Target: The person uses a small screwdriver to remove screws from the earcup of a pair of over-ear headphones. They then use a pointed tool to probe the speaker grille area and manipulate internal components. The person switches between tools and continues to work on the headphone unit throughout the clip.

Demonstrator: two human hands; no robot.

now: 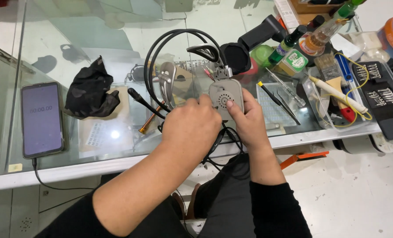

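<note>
Farthest left, near the left edge of the glass table [51,39], a dark smartphone [42,119] is laid flat, its cable cut off below. A crumpled black cloth [90,90] is seen beside it. At the front edge, the left hand [192,125] is closed over something hidden beneath it. The small grey box-shaped headset unit [225,99], with black cables looped behind, is pinched by the right hand [247,121]. Black tweezers [278,102] lie to its right.
</note>
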